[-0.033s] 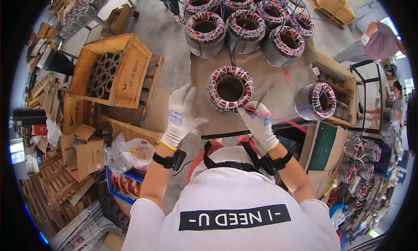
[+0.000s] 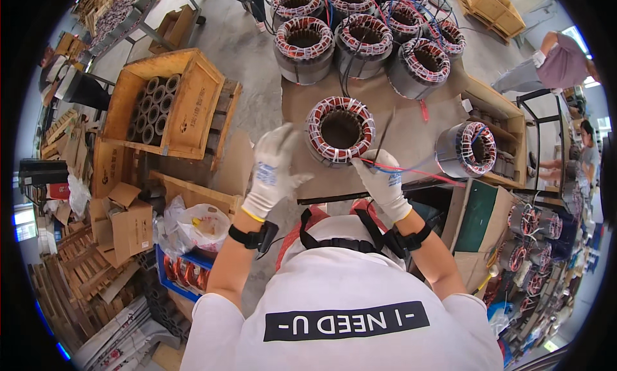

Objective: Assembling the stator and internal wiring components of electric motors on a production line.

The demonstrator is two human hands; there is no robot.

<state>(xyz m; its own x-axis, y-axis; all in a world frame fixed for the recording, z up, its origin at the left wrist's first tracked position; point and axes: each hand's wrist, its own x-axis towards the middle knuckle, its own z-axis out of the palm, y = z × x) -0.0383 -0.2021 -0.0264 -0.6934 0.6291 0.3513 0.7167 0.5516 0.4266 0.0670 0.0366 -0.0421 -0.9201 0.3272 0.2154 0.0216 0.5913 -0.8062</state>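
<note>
A motor stator with red windings and white lacing stands upright in front of me on the brown-covered table. My left hand, in a white glove, is just left of it with fingers spread and holds nothing. At the stator's near right rim, my gloved right hand has its thumb and fingers closed together. Red and blue lead wires run from there toward the right. A thin dark strip sticks up from this hand; its lower end is hidden.
Several more stators stand at the far side of the table. Another stator lies tilted at the right, beside a wooden crate. To the left, a wooden box holds several metal cores. Other people stand at the sides.
My left hand has shifted slightly to the right. The dark strip at my right hand is more distinct and stands higher, and the lead wires have swung a little.
</note>
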